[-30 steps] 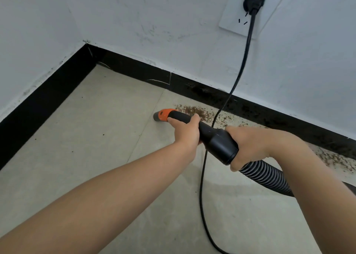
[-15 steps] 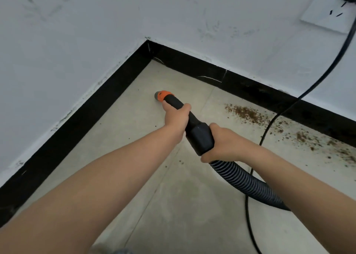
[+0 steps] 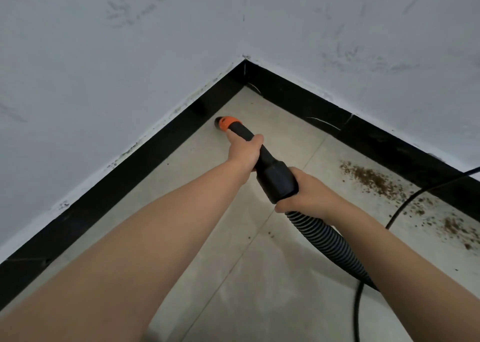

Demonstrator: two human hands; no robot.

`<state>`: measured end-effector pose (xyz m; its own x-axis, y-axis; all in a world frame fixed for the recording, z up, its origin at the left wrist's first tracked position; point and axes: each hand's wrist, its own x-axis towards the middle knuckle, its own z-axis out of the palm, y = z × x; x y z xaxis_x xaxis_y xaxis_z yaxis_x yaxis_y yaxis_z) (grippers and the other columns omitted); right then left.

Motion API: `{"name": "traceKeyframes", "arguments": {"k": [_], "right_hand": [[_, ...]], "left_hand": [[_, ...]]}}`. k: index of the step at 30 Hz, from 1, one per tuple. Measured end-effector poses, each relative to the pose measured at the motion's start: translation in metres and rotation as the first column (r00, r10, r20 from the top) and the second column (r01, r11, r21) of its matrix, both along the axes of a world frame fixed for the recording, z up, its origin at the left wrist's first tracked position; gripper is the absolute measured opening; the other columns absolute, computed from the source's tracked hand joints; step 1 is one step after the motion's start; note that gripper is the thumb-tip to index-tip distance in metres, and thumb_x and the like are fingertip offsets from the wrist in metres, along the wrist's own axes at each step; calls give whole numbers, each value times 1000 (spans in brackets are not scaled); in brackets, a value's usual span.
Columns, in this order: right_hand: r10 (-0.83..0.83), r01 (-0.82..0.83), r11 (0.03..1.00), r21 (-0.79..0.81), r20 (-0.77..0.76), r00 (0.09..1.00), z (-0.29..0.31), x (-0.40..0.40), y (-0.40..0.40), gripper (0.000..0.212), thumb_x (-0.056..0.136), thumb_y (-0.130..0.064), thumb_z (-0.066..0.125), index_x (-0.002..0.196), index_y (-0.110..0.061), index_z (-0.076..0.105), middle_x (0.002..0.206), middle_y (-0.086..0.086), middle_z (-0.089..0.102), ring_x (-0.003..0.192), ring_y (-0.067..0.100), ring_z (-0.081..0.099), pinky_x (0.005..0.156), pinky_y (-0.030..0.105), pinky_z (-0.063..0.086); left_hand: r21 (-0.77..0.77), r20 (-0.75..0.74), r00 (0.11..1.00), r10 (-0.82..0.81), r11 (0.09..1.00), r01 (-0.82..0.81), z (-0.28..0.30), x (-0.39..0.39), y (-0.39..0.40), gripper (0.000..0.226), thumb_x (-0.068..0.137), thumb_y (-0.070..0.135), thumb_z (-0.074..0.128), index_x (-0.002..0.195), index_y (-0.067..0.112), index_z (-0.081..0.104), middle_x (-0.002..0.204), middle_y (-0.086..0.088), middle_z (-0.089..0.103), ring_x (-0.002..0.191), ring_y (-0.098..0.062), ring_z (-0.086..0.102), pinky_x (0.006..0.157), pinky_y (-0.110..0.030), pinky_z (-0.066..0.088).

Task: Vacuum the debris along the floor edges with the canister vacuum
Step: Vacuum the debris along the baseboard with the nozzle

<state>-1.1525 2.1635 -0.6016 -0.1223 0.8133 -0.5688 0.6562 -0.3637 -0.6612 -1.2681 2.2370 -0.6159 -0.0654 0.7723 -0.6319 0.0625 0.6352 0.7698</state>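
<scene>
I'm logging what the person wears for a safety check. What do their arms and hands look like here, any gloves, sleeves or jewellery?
Both forearms are bare as far as the view reaches; no sleeve edge shows. The left hand and the right hand wear no gloves. No watch, bracelet or ring is visible on either wrist or on the fingers that show.

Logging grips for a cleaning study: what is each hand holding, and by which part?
Both hold the vacuum wand: the left hand grips the narrow black tube just behind the orange nozzle tip; the right hand grips the wide cuff where the ribbed hose joins.
</scene>
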Motion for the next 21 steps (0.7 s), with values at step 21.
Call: {"name": "traceKeyframes", "arguments": {"k": [21], "right_hand": [[-115,116,993,3,-101,988,-19,-1,41,50,71,-8,73,108,-15,40,91,0,51,80,15,55,65,31,50]], "left_hand": [[101,-44,997,59,993,-54,-8,13,44,71,89,18,55,146,16,13,130,-14,48,111,-32,53,97,-43,46]]}}
